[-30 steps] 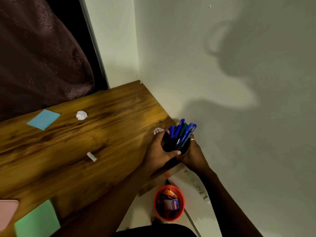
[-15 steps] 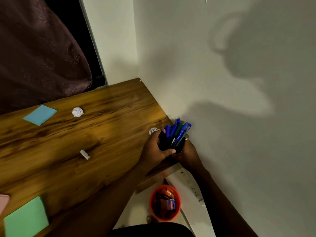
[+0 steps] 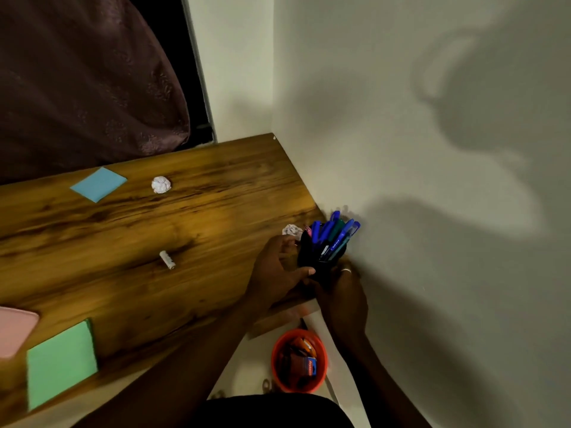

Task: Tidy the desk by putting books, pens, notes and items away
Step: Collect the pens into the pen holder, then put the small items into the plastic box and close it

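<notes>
A black pen holder [image 3: 321, 261] full of blue and green pens [image 3: 335, 234] stands at the right end of the wooden desk [image 3: 185, 230], against the wall. My left hand [image 3: 275, 273] wraps its left side, thumb across the front. My right hand [image 3: 341, 291], wearing a ring, cups its right side and base. A crumpled paper ball [image 3: 292, 230] lies just behind my left fingers. Another crumpled ball [image 3: 161, 184], a small white cylinder [image 3: 167, 259], a blue sticky note pad [image 3: 98, 183] and a green one [image 3: 60, 362] lie on the desk.
A pink item [image 3: 14, 330] shows at the left edge. An orange bin [image 3: 299, 361] holding wrappers stands on the floor below the desk's right end. A dark curtain [image 3: 86, 78] hangs behind the desk. The white wall [image 3: 432, 149] borders the desk's right side.
Both hands stay around the pen holder, which has settled slightly lower at the desk's right end. The view has shifted a little.
</notes>
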